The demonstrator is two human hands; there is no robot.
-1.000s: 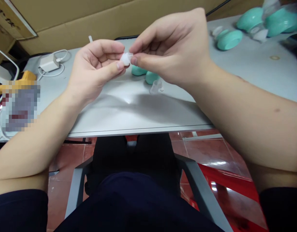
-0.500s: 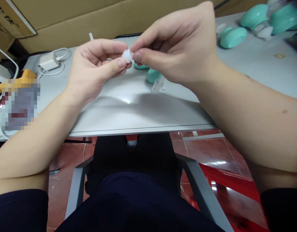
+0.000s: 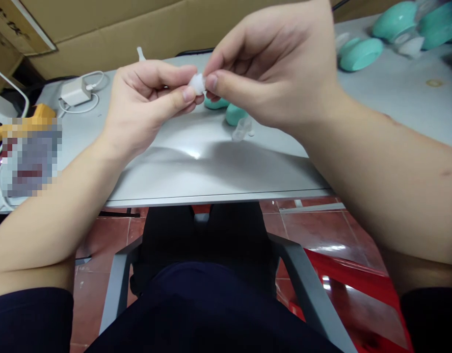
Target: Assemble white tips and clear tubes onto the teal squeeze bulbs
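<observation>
Above the table, my left hand [image 3: 152, 95] pinches a small white plastic piece [image 3: 197, 84] between thumb and fingers. My right hand [image 3: 262, 68] meets it from the other side, thumb and forefinger closed at the piece's right end. What lies between those right fingertips is mostly hidden; it may be a clear tip of the same piece. Below and behind the hands lie mint-green rounded parts [image 3: 236, 114], partly covered by my fingers. A clear plastic fitting [image 3: 241, 129] rests on the table just in front of them.
More mint-green parts [image 3: 361, 55] with clear fittings lie on the table [image 3: 174, 179] at the back right. A white charger with its cable [image 3: 75, 92] and a yellow object [image 3: 43, 115] are at the left. Cardboard [image 3: 137, 24] stands behind the table.
Both hands stay together at the white piece. The right hand has shifted slightly to the right, and the clear tip seen between the fingers before is now mostly covered.
</observation>
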